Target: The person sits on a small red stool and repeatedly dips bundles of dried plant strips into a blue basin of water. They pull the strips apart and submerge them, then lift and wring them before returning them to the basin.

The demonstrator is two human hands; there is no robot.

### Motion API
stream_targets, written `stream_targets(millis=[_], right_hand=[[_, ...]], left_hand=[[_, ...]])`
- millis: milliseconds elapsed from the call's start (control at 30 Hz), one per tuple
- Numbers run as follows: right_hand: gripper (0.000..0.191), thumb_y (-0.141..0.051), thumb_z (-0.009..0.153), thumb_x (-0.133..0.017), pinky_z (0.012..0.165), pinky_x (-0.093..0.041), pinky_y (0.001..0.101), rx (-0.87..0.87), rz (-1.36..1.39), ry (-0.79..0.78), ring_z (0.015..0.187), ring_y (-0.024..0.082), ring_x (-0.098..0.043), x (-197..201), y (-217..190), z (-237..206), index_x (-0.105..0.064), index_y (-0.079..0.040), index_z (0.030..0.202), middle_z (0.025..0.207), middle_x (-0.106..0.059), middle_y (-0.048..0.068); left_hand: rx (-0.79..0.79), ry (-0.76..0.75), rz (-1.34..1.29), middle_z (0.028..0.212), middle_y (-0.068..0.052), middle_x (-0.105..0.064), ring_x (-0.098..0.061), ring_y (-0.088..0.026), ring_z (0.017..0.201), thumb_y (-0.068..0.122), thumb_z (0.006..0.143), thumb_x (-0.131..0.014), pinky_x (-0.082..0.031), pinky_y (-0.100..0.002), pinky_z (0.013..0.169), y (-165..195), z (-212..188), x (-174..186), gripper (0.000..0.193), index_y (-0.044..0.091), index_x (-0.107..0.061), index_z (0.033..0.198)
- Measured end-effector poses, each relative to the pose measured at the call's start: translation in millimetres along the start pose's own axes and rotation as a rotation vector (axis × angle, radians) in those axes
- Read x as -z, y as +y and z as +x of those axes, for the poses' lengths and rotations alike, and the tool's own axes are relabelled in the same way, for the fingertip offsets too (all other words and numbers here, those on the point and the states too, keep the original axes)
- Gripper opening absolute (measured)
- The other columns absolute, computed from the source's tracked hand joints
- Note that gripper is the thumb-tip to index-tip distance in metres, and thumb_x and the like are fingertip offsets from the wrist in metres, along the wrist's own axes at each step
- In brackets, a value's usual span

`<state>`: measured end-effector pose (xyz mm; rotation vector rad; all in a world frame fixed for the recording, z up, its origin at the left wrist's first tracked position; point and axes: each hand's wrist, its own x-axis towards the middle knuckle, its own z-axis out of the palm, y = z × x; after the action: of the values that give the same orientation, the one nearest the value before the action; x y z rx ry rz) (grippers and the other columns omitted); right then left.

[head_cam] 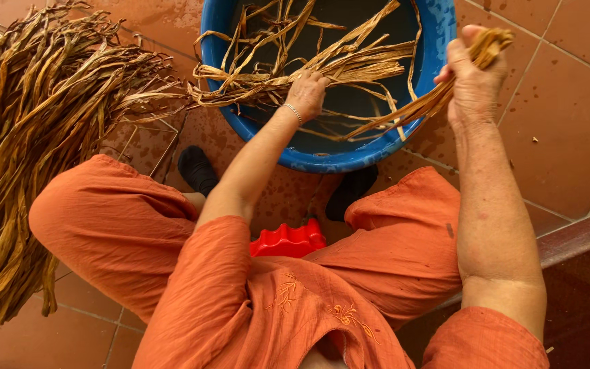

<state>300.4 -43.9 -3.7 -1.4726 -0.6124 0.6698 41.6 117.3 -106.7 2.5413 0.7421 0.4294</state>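
Your left hand [306, 94] grips dried leaf strips [288, 80] over blue basin [322, 158]; your right hand [474, 82] clenches raised strip bundle [438, 96]; big leaf pile [29, 137] on floor beside you

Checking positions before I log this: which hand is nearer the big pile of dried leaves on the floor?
Left. The left hand is over the blue basin, closer to the pile. The right hand is at the basin's far edge, holding a bundle.

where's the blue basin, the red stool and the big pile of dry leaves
blue basin [322, 161], head view, on its near rim
red stool [288, 240], head view, on its ridged front edge between the knees
pile of dry leaves [29, 137], head view, on the middle of the heap
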Motion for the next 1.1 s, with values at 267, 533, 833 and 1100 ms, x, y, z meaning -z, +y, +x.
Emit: stream_targets(millis=[267, 533, 833, 1100], right_hand=[[0.021, -0.021, 0.113, -0.074, 0.055, -0.056, 0.0307, -0.034, -0.118, 0.108, 0.064, 0.015, -0.064, -1, -11, 3, -0.070, -0.002, 0.106, 0.080, -0.066, 0.006], [0.026, -0.032, 0.112, -0.064, 0.058, -0.064, 0.0290, -0.026, -0.041, 0.025, 0.069, 0.014, -0.074, 0, -25, -10, -0.067, -0.007, 0.108, 0.089, -0.074, 0.004], [0.018, -0.006, 0.091, -0.077, 0.042, -0.045, 0.0231, -0.117, -0.062, -0.006, 0.050, 0.007, -0.055, -27, -39, -24, -0.067, -0.007, 0.106, 0.071, -0.062, -0.002], [0.016, -0.019, 0.095, -0.072, 0.045, -0.049, 0.0232, -0.201, -0.027, -0.035, 0.054, 0.007, -0.060, -24, -20, -29, -0.072, -0.004, 0.093, 0.080, -0.073, 0.004]], left_hand=[[0.050, -0.619, 0.259, 0.123, -0.014, -0.066, -0.054, -0.032, 0.123, 0.015, 0.089, -0.065, -0.040, -0.055, 0.102, 14, -32, -26, 0.027, 0.009, -0.072, 0.115], [0.130, -0.188, 0.044, 0.101, -0.018, -0.075, -0.071, -0.037, 0.099, 0.013, 0.095, -0.061, -0.058, -0.048, 0.093, -17, 3, -22, 0.015, 0.009, -0.076, 0.095], [0.575, -0.233, 0.058, 0.109, -0.017, -0.073, -0.067, -0.038, 0.107, 0.042, 0.096, -0.063, -0.048, -0.053, 0.090, 6, 57, -23, 0.034, 0.013, -0.064, 0.114], [0.276, 0.130, -0.103, 0.092, -0.019, -0.071, -0.068, -0.036, 0.085, 0.018, 0.093, -0.063, -0.053, -0.045, 0.077, 28, 44, -1, 0.015, 0.007, -0.072, 0.094]])
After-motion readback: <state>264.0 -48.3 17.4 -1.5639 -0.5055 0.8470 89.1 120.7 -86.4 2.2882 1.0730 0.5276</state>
